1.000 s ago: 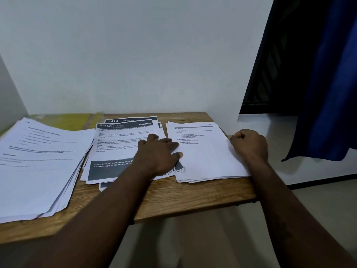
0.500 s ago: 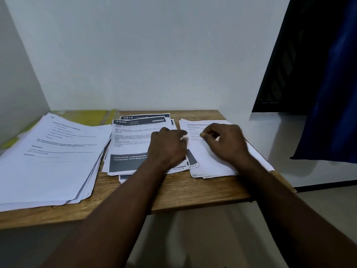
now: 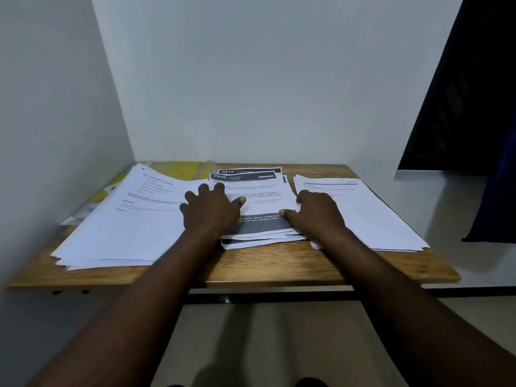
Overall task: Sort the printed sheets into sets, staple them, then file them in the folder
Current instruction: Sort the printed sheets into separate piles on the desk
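Vs 0.5 s ago both are closing in on the mid pile (image 3: pixel 259 195): L hand (image 3: pixel 212 212), then sitting on that pile's right part, is now lying at its left edge, and R hand (image 3: pixel 318 215) is leaving the right pile (image 3: pixel 368 216) for the mid pile's right edge. L hand is lying released, fingers spread flat, pressing down where mid pile and left pile (image 3: pixel 125 219) are meeting. R hand is grasping the mid pile's right edge, thumb on the dark printed band, fingers curling down over the side. Whether they're reaching under the sheets, can't tell.

Progress, my read: sorting is underway, w/ sheets lying in 3 piles side by side, edges uneven, so squaring-up is probably what's happening now. Stapling isn't starting yet: no stapler showing, no staples visible at this res. Filing isn't begun either: yellow folder (image 3: pixel 178 170) is lying back-left, partly under the left pile.

Worktop (image 3: pixel 279 268) is a wood-grain board, sitting in a corner btwn white walls (image 3: pixel 251 79). Dark opening (image 3: pixel 446 121) and blue curtain (image 3: pixel 499 177) are showing far right, pale floor (image 3: pixel 279 344) below.
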The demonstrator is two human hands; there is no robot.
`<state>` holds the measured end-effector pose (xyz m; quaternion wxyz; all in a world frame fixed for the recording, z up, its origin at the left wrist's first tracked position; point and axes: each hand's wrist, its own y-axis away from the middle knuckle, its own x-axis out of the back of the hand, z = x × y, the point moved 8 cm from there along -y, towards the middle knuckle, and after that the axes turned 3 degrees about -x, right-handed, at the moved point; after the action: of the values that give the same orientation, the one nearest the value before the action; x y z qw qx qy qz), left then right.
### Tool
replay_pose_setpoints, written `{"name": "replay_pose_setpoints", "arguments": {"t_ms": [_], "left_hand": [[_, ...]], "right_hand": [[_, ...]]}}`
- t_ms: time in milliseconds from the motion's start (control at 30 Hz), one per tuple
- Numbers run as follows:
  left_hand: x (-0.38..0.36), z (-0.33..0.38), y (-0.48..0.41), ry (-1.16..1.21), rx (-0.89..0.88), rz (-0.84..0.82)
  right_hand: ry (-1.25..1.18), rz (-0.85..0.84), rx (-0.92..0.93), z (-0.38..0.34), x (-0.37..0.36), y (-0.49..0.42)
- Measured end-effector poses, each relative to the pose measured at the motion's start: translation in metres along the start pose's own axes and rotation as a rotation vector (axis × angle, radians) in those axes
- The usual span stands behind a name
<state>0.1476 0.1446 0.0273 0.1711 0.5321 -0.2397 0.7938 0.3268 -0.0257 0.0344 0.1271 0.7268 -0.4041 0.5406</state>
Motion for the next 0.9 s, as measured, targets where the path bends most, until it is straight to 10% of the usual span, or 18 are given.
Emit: {"name": "replay_pose_setpoints", "arguments": {"t_ms": [433, 900], "left_hand": [[0.013, 0.014, 0.021, 0.002, -0.235, 0.058], [0.013, -0.022, 0.002, 0.394, 0.051, 0.037]], "right_hand": [[-0.033, 0.025, -0.032, -0.011, 0.004, 0.017], [-0.156, -0.096, -0.166, -0.013, 0.002, 0.001]]}}
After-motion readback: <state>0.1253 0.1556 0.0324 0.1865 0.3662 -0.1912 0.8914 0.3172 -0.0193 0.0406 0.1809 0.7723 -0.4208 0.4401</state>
